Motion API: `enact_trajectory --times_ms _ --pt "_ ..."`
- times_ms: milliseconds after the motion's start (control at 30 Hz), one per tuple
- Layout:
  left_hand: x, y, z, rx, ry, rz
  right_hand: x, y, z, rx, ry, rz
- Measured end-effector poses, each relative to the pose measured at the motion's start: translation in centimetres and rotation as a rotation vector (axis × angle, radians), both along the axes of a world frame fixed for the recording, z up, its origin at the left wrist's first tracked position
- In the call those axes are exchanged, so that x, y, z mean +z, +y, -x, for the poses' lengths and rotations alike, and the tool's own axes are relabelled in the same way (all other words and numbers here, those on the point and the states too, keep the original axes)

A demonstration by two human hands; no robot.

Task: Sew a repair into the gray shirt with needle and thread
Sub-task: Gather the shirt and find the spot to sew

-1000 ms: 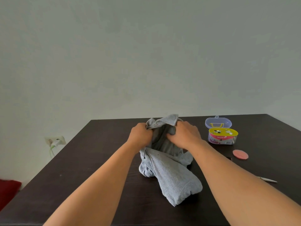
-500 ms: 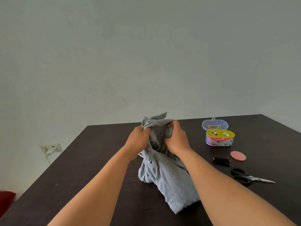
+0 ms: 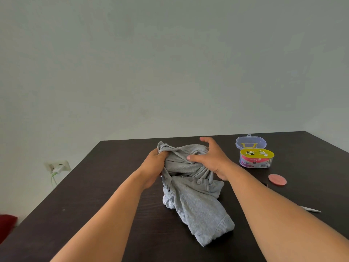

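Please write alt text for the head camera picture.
A person's left hand grips a crumpled gray shirt on a dark table, the right hand open over it. A sewing kit box stands at right.

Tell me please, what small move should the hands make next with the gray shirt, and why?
Probably the right hand, now open over the bunched gray shirt, should take the fabric again. The left hand grips the other side, so both could spread it flat on the table. The shirt is crumpled, and no needle is in hand yet.

Gray shirt (image 3: 196,203): ribbed knit cloth, matt. Table (image 3: 105,210): dark wood grain. Sewing kit box (image 3: 255,157): clear glossy plastic.
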State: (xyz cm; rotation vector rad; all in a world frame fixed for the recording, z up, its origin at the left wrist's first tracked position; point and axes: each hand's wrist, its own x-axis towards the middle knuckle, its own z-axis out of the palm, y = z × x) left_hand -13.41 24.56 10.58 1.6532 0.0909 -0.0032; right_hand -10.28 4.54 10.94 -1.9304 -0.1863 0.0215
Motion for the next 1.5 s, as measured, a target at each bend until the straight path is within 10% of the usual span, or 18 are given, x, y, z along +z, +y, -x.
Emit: enact_trajectory --times_ms 400,800,1500 --pt "0.1 0.3 0.0 -0.093 0.097 -0.17 0.6 0.8 -1.0 -0.152 -0.329 0.146" --pt "0.2 -1.1 0.2 -0.04 0.086 0.418 0.4 1.3 -0.9 -0.134 -0.166 0.005" --pt "-1.3 1.3 0.0 -0.001 -0.03 -0.053 -0.6 -0.6 -1.3 -0.049 -0.152 0.12"
